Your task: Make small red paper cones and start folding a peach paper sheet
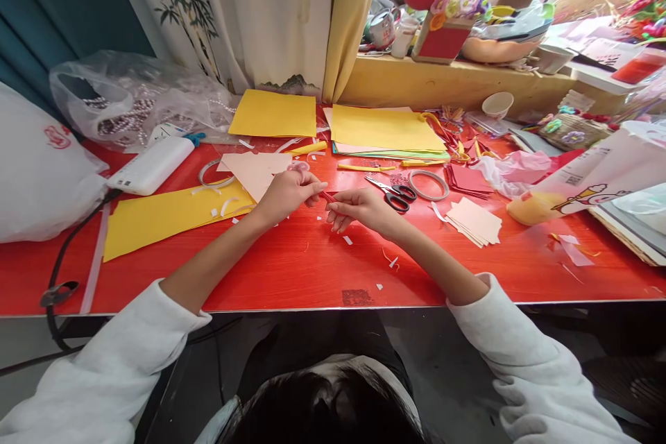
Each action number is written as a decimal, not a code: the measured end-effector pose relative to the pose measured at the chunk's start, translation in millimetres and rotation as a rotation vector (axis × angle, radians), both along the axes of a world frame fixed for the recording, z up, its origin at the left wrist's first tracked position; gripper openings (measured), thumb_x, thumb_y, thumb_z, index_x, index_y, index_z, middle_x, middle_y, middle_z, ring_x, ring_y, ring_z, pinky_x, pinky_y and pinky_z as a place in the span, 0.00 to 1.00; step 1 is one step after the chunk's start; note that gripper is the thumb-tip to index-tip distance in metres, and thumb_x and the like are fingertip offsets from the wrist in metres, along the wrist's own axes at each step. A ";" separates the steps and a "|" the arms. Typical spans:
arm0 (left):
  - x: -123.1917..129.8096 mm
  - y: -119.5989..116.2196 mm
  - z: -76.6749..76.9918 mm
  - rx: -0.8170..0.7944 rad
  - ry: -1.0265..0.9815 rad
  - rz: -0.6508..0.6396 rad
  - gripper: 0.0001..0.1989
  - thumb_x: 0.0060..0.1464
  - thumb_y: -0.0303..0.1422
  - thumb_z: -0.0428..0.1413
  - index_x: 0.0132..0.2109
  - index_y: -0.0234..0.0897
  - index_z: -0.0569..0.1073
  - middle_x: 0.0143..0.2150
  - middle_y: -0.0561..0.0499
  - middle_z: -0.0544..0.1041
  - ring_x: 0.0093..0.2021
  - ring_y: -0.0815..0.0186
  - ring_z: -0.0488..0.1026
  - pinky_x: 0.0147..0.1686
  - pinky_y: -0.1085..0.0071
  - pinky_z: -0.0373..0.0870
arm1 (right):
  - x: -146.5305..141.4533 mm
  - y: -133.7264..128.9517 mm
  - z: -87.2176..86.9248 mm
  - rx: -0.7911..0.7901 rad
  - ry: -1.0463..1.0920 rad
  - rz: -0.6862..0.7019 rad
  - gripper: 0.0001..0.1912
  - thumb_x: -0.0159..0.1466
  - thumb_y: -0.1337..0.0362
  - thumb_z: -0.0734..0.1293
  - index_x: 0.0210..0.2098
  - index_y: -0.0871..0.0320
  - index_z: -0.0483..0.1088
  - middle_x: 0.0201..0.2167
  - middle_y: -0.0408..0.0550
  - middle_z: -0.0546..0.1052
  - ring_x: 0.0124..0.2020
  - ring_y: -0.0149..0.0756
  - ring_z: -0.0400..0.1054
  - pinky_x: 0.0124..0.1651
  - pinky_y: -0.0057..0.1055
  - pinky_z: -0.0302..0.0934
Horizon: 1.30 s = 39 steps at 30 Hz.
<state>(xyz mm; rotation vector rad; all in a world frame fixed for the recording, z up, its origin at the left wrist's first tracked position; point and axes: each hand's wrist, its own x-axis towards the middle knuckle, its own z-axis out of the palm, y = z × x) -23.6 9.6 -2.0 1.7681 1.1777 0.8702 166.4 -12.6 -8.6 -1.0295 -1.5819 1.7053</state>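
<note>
My left hand point(291, 195) is closed, its thumb and fingers pinching one end of a slim red piece point(328, 196). From the other side, my right hand point(361, 211) grips the same piece, also closed. The piece is small and mostly covered by fingers, and it blends with the red tabletop, so its exact kind is unclear. Beyond my left hand lie pale pink paper sheets point(252, 172). Black-handled scissors point(398, 195) rest just past my right hand, beside a roll of tape point(429, 184).
Yellow paper point(171, 218) lies at left near a white power bank point(152, 165). A yellow-topped paper stack point(388, 130) sits at the back. On the right are pink cards point(473, 222), red cards point(468, 180) and a tilted drink cup point(593, 170). Paper scraps dot the red table point(291, 284).
</note>
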 end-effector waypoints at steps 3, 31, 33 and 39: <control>0.8 0.5 1.1 -0.115 -0.112 -0.050 0.19 0.51 0.46 0.58 0.28 0.31 0.72 0.25 0.51 0.73 0.26 0.71 0.70 0.33 0.71 0.68 | 0.9 0.5 1.0 -0.045 0.027 -0.005 0.15 0.55 0.56 0.73 0.29 0.64 0.71 0.26 0.47 0.77 0.23 0.30 0.73 0.29 0.27 0.69; -1.5 -1.8 0.9 0.120 -0.069 -0.015 0.14 0.52 0.41 0.58 0.30 0.33 0.75 0.24 0.53 0.72 0.28 0.71 0.68 0.34 0.71 0.66 | 0.7 -3.1 6.5 -0.052 0.058 0.037 0.18 0.55 0.52 0.72 0.31 0.63 0.69 0.27 0.46 0.78 0.19 0.27 0.70 0.20 0.22 0.62; 0.1 -1.9 0.4 0.043 -0.145 -0.023 0.14 0.50 0.42 0.59 0.30 0.33 0.75 0.24 0.53 0.72 0.26 0.71 0.69 0.33 0.71 0.67 | 0.5 -2.8 6.9 -0.043 0.051 0.036 0.18 0.56 0.52 0.72 0.31 0.62 0.69 0.27 0.47 0.78 0.19 0.27 0.70 0.20 0.23 0.63; 1.4 0.8 2.0 -0.111 -0.168 -0.059 0.20 0.49 0.47 0.59 0.31 0.32 0.74 0.27 0.51 0.73 0.27 0.70 0.70 0.31 0.71 0.70 | -2.0 -1.3 2.1 -0.024 -0.004 -0.041 0.12 0.59 0.58 0.70 0.30 0.62 0.68 0.26 0.46 0.77 0.18 0.26 0.69 0.20 0.23 0.63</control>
